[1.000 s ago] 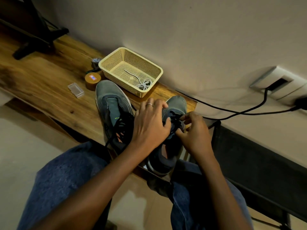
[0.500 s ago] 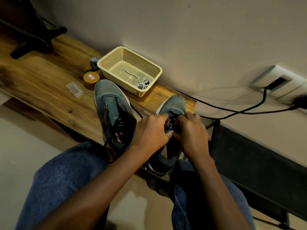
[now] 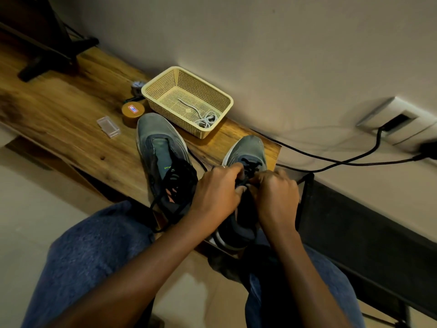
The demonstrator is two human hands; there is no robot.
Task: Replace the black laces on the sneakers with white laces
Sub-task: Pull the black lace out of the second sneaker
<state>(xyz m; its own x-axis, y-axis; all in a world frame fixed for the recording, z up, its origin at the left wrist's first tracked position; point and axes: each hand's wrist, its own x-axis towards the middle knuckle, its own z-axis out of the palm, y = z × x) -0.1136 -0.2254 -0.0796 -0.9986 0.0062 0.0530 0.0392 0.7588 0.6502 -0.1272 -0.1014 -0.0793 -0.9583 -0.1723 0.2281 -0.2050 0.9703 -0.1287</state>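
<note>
The black lace (image 3: 248, 169) on the right shoe (image 3: 246, 157) could pull into a tight knot if both hands tug too hard. The shoe sits at the near edge of the surface (image 3: 71, 119), so a big tug might drag it off.

The left hand (image 3: 217, 195) and right hand (image 3: 275, 195) are close together over that shoe, fingers curled, pinching the black lace. The left shoe (image 3: 160, 147) is at 9 o'clock from them. The white laces (image 3: 205, 119) wait in the basket (image 3: 151, 91) at 12 o'clock.
</note>
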